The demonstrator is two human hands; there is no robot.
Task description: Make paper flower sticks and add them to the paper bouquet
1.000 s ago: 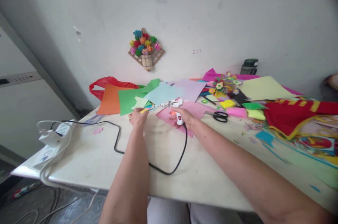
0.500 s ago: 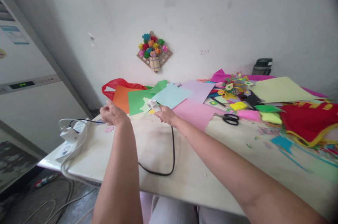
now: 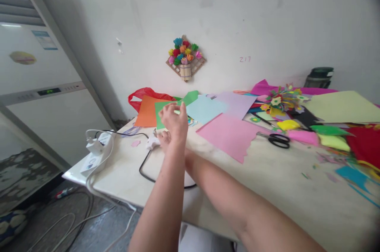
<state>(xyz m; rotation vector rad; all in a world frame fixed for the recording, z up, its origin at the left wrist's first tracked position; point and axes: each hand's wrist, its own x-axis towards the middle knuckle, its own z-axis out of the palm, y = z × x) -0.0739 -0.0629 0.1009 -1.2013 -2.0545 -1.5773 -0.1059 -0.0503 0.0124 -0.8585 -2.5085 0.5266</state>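
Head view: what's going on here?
A person's left hand is raised and partly curled; whether it holds anything is unclear. The right hand, its arm crossed beneath the left one, is at a white corded tool; its grip is partly hidden. Pink paper and black-handled scissors lie on the table to the right.

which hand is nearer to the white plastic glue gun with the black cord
Right. The right hand is at the white glue gun, touching it, its grip partly hidden. The left hand is raised farther off, up and to the right in the picture.
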